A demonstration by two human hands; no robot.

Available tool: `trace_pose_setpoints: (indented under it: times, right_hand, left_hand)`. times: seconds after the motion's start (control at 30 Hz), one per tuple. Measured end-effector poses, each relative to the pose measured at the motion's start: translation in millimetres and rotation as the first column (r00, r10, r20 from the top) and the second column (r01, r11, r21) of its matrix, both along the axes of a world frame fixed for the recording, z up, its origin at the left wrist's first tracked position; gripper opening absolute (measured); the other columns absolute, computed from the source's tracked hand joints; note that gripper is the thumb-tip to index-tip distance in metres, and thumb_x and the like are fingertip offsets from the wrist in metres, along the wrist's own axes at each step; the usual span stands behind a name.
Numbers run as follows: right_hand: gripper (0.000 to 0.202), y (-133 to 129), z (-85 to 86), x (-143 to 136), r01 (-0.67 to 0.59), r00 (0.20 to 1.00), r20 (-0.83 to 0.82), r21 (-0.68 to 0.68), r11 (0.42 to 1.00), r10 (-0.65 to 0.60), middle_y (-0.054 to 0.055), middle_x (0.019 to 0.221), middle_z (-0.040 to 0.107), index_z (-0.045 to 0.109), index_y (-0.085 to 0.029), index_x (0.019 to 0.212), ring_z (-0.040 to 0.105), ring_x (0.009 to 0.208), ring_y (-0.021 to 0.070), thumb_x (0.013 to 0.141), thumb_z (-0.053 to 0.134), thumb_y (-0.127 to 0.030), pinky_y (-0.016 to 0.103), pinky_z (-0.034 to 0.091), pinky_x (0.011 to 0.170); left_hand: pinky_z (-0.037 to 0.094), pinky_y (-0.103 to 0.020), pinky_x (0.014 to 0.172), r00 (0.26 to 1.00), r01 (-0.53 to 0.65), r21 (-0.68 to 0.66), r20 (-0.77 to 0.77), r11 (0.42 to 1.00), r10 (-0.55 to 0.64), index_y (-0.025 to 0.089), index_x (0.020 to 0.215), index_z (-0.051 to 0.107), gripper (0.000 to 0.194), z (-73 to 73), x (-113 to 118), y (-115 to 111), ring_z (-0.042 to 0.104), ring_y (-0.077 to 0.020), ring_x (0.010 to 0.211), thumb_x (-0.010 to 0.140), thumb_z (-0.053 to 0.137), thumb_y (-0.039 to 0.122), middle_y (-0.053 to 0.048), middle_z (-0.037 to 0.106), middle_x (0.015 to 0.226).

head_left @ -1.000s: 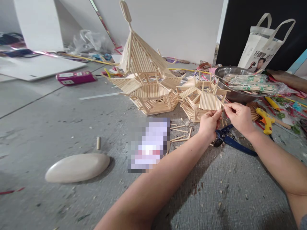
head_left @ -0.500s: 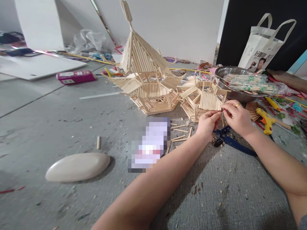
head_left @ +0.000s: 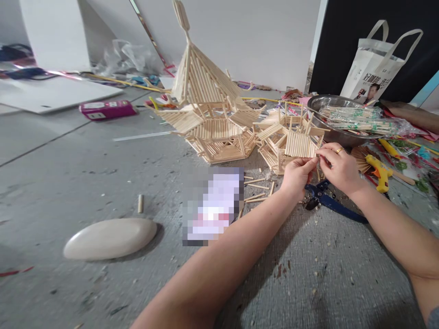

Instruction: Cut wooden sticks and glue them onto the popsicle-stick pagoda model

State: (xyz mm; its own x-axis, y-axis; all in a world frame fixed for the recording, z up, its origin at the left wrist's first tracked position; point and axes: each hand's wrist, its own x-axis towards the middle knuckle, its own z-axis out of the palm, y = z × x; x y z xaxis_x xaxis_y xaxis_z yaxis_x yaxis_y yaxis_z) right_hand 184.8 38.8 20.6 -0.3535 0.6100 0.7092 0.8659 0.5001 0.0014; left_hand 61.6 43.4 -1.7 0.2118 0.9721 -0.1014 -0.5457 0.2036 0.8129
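On the grey floor stands a small wooden-stick structure [head_left: 274, 137] with upright posts and slatted panels. My left hand [head_left: 301, 176] is closed at the lower right corner of its front slatted panel [head_left: 301, 145]. Against it, fingertips nearly touching, my right hand [head_left: 339, 167] is pinched, a gold ring on one finger. Whatever lies between the fingertips is too small to name. Left of this stands a taller stick pavilion [head_left: 209, 87] with a pointed roof. Blue pliers [head_left: 331, 201] lie beneath my hands, and short cut sticks [head_left: 255, 185] lie left of them.
A metal bowl [head_left: 317, 107] holds packs of sticks behind my right hand. At the right lies a yellow glue gun [head_left: 381, 173]. A blurred-out phone [head_left: 216, 205], a smooth pale oval object [head_left: 109, 238] and a purple packet [head_left: 108, 110] are further left. A white bag [head_left: 372, 68] stands behind.
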Motion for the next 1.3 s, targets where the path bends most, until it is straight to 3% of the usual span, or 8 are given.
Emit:
trace_pose_setpoints:
  times: [0.67, 0.9, 1.13, 1.3]
  right_hand:
    - [0.018, -0.3, 2.1, -1.9, -0.026, 0.999, 0.038, 0.075, 0.997, 0.023, 0.007, 0.09, 0.065, 0.063, -0.018, 0.087, 0.062, 0.083, 0.0175, 0.078, 0.048, -0.013, 0.027, 0.05, 0.069]
    - [0.018, -0.9, 2.1, -2.0, -0.004, 0.999, 0.042, 0.037, 0.999, 0.002, 0.007, 0.093, 0.064, 0.061, -0.019, 0.088, 0.061, 0.084, 0.0176, 0.079, 0.046, -0.014, 0.028, 0.05, 0.069]
    - [0.034, -3.0, 0.1, -1.4, 0.012, 0.999, -0.048, -0.061, 0.998, -0.015, 0.009, 0.101, 0.063, 0.05, -0.017, 0.11, 0.061, 0.081, 0.0185, 0.076, 0.043, -0.013, 0.031, 0.05, 0.071]
    - [0.035, -3.9, 0.0, -1.9, 0.014, 0.994, -0.106, -0.104, 0.995, -0.025, 0.01, 0.102, 0.063, 0.049, -0.017, 0.109, 0.061, 0.081, 0.019, 0.075, 0.044, -0.014, 0.032, 0.049, 0.07]
  left_hand:
    - [0.018, -0.02, 0.035, 1.0, -0.008, 0.02, 0.017, 1.0, 0.008, 0.013, 0.057, 0.052, 0.022, -1.0, 2.6, 2.2, 0.033, -0.0019, 0.033, 0.067, 0.067, 0.026, 0.006, 0.045, 0.045]
    - [0.018, -0.019, 0.034, 1.0, -0.008, 0.019, 0.014, 1.0, 0.007, 0.013, 0.057, 0.05, 0.022, -0.6, 2.0, 1.9, 0.032, -0.0016, 0.032, 0.069, 0.065, 0.025, 0.006, 0.043, 0.044]
    - [0.019, -0.018, 0.033, 1.0, 0.016, -0.048, 0.014, 0.999, -0.015, 0.013, 0.062, 0.052, 0.018, 0.4, -2.3, 1.1, 0.035, -0.0016, 0.031, 0.067, 0.066, 0.023, 0.005, 0.048, 0.049]
    - [0.019, -0.018, 0.033, 0.998, 0.069, -0.056, 0.014, 0.996, -0.069, 0.013, 0.066, 0.056, 0.014, 1.2, -4.5, -0.1, 0.035, -0.0017, 0.032, 0.066, 0.067, 0.021, 0.005, 0.048, 0.05]
